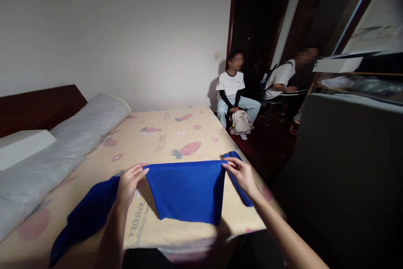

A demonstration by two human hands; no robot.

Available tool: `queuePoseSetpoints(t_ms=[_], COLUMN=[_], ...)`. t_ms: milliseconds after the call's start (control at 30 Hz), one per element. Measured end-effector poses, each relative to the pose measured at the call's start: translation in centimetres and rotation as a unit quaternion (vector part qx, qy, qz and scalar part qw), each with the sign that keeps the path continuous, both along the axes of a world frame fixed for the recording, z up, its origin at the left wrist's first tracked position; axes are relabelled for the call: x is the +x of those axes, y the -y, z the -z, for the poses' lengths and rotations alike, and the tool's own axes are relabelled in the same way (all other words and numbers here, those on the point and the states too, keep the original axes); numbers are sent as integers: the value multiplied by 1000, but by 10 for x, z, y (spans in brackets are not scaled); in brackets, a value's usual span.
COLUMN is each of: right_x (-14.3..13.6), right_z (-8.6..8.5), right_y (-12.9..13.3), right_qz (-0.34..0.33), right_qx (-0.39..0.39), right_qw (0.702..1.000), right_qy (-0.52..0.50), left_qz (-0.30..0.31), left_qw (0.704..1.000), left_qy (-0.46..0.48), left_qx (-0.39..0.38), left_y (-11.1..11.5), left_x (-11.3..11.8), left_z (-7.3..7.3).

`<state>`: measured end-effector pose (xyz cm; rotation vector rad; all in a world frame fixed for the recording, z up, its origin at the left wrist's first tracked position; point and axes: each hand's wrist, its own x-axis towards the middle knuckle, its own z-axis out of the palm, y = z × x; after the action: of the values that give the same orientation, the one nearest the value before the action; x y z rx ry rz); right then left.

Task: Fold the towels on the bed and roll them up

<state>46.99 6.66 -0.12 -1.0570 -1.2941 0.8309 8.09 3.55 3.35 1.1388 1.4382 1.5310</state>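
Observation:
A blue cloth hangs stretched between my two hands over the near part of the bed. My left hand pinches its upper left corner, and my right hand pinches the upper right one. The cloth's top edge is nearly straight and level. Close behind my right hand, blue rolled cloths lie along the right side of the bed, partly hidden by that hand. Another blue cloth lies crumpled to the left, partly covered by my left forearm.
A grey rolled bedding bundle and a white box-like object lie along the bed's left side by the dark headboard. Beyond the bed sit two people, one with a pale backpack in front. A large dark panel stands at right.

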Motion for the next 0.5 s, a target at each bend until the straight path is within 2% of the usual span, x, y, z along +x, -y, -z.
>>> queuePoseSetpoints(t_ms=[133,267,367,500], right_x=[10,17,18,17], right_z=[-4,-5,-5,-9], right_y=[0,0,-5,-26], right_qz=[13,23,39,46], right_qx=[-5,-5,10,33], right_qw=[1000,1000,999,995], right_qy=[-10,10,35,86], left_qz=[-20,-33,-44,-13], left_qw=[997,996,995,992], left_qy=[-62,-74,-86,-121], left_qx=[-26,-42,-13,35], left_y=[-1,-1,-6,-23], left_x=[-5,-4,-5,-12], left_z=[3,4,6,5])
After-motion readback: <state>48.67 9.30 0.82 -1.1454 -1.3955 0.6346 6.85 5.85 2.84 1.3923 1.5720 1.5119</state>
